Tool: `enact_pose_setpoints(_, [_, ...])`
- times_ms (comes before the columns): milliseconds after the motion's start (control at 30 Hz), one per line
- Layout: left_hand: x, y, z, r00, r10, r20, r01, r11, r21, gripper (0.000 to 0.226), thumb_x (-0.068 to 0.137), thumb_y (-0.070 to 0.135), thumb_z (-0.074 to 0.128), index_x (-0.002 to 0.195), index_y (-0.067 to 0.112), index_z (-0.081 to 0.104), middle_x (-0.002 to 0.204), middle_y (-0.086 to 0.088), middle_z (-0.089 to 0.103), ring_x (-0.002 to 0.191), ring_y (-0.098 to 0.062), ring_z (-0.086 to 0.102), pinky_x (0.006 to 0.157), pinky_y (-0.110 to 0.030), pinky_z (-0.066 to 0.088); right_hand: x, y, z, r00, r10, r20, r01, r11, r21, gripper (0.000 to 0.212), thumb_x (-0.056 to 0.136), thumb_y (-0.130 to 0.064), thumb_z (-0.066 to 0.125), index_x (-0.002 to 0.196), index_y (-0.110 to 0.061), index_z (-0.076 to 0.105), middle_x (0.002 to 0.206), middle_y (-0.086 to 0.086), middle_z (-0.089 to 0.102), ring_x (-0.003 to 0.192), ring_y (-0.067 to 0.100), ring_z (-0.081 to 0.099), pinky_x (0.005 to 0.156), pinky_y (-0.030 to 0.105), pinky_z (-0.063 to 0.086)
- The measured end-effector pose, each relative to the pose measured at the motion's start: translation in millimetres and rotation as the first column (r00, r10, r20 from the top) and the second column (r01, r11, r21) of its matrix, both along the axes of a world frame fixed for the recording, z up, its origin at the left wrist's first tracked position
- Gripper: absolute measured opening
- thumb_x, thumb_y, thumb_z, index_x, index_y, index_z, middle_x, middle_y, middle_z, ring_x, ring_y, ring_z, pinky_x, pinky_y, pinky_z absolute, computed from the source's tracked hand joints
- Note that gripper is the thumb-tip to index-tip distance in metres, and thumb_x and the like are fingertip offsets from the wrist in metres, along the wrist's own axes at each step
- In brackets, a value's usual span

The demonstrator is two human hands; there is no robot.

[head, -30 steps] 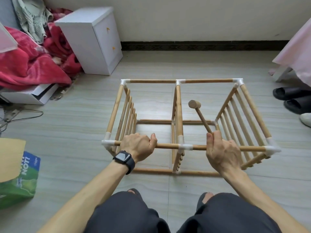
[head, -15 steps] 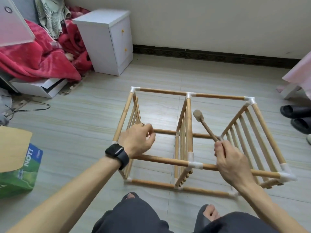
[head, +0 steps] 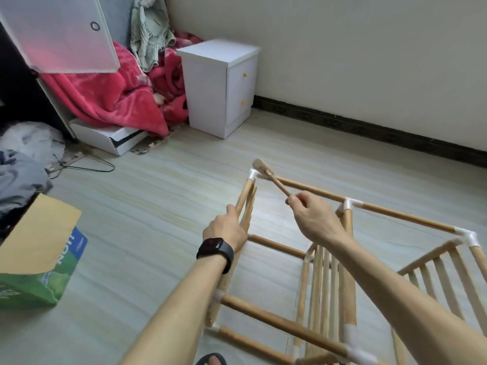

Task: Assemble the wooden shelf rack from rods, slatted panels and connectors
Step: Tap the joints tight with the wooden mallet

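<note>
On the pale floor (head: 158, 206), the wooden shelf rack (head: 395, 214) lies on its side, its rods joined by white connectors, its slatted panels standing upright like walls. The left hand (head: 225, 230) (a dark watch (head: 214, 250) on its wrist) has its fingers (head: 230, 214) wrapped around the top rod (head: 243, 192) of the left slatted panel, most likely to brace the frame against a blow. The right hand (head: 313, 219) reaches across the frame, fingers pinched narrowly on the end of a small wooden mallet (head: 274, 180). The mallet head sits at the far left corner connector (head: 252, 175); whether it touches cannot be told. Holding the handle so far back suggests light taps to seat that joint. A white cabinet (head: 218, 85), red blanket (head: 105, 96) and green box (head: 39, 272) sit well apart to the left.
</note>
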State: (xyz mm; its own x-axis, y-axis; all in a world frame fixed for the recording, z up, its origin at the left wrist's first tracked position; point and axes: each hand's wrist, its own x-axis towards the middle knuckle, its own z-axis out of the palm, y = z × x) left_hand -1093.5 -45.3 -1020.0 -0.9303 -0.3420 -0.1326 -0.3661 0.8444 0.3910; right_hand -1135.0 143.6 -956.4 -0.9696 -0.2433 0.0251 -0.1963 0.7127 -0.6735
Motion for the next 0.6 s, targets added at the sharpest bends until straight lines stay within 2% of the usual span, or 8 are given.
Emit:
enact_pose_setpoints(100, [-5.1,-2.2,-2.6,1.000,-0.010,-0.022,0.010,1.000,-0.010,0.021,0.094,0.022,0.051,0.106,0.017,0.036,0.081,-0.004,0.053,0.073,-0.031,0.054,0.062,-0.035,0.043,-25.2,-15.3,5.7,0.996,0.055,-0.068,-0.057,0.998,-0.034,0.012,0.106,-0.034,0.045,0.112,-0.027,0.052,0.077,0.000,0.067,0.058,0.013,0.058,0.050,0.027,0.043])
enact_pose_setpoints(200, [-7.2,-3.2,-5.8,0.999,-0.005,-0.043,0.005,1.000,-0.013,0.021,0.094,0.020,0.051,0.108,0.016,0.036,0.073,-0.001,0.047,0.071,-0.030,0.054,0.061,-0.035,0.041,-42.9,-30.3,7.7,0.995,0.045,-0.092,-0.049,0.998,-0.047,0.029,0.108,-0.038,0.038,0.104,-0.019,0.060,0.077,0.001,0.066,0.060,0.016,0.057,0.052,0.031,0.044])
enact_pose_setpoints(333, [-5.4,-1.7,-7.9,0.999,-0.004,-0.047,0.003,1.000,-0.014,0.020,0.093,0.016,0.050,0.108,0.015,0.035,0.071,-0.001,0.044,0.071,-0.029,0.054,0.061,-0.035,0.042,-46.7,-39.3,0.4,0.997,0.045,-0.068,-0.021,0.946,0.325,0.046,0.108,-0.040,0.029,0.093,-0.013,0.064,0.078,0.010,0.067,0.069,0.031,0.062,0.068,0.049,0.056])
enact_pose_setpoints(400, [-6.8,-1.5,-8.9,0.999,-0.006,-0.054,0.005,1.000,-0.017,0.021,0.093,0.015,0.050,0.108,0.015,0.036,0.068,0.000,0.042,0.070,-0.029,0.053,0.061,-0.035,0.041,-47.5,-39.3,-2.7,0.984,0.005,-0.181,0.020,0.990,0.138,0.044,0.108,-0.040,0.030,0.090,-0.013,0.060,0.070,0.007,0.064,0.059,0.023,0.060,0.055,0.043,0.053])
enact_pose_setpoints(467, [-8.4,-2.0,-10.2,0.998,-0.001,-0.064,-0.001,1.000,-0.023,0.020,0.093,0.015,0.050,0.108,0.015,0.036,0.067,0.001,0.042,0.068,-0.028,0.053,0.060,-0.035,0.039,-43.5,-41.0,-4.6,0.914,-0.070,-0.401,-0.005,0.983,-0.182,0.039,0.110,-0.037,0.029,0.090,-0.013,0.052,0.059,-0.002,0.052,0.043,0.008,0.048,0.038,0.025,0.039])
enact_pose_setpoints(500, [-8.8,-1.8,-10.8,0.998,0.000,-0.067,-0.001,1.000,-0.024,0.020,0.092,0.014,0.049,0.107,0.015,0.036,0.067,0.001,0.042,0.068,-0.027,0.053,0.059,-0.034,0.039,-39.0,-40.4,-6.7,0.890,-0.077,-0.449,-0.033,0.972,-0.232,0.036,0.110,-0.035,0.028,0.092,-0.011,0.049,0.056,-0.005,0.046,0.039,0.009,0.043,0.034,0.023,0.034])
enact_pose_setpoints(533, [-8.7,-1.5,-11.0,0.998,0.003,-0.066,-0.005,1.000,-0.023,0.020,0.092,0.013,0.049,0.107,0.015,0.035,0.067,0.001,0.042,0.068,-0.028,0.053,0.060,-0.034,0.039,-36.1,-38.5,-12.7,0.888,-0.049,-0.457,-0.044,0.980,-0.193,0.035,0.111,-0.033,0.027,0.093,-0.010,0.047,0.055,-0.004,0.045,0.037,0.010,0.041,0.034,0.027,0.036])
enact_pose_setpoints(600, [-7.5,-1.0,-11.2,0.998,0.009,-0.061,-0.010,1.000,-0.021,0.021,0.091,0.013,0.049,0.106,0.016,0.034,0.066,0.001,0.041,0.068,-0.028,0.053,0.060,-0.034,0.039,-29.8,-36.1,-24.2,0.956,0.070,-0.286,-0.016,0.982,0.187,0.038,0.111,-0.037,0.023,0.095,-0.010,0.046,0.061,0.002,0.055,0.046,0.019,0.051,0.044,0.039,0.048])
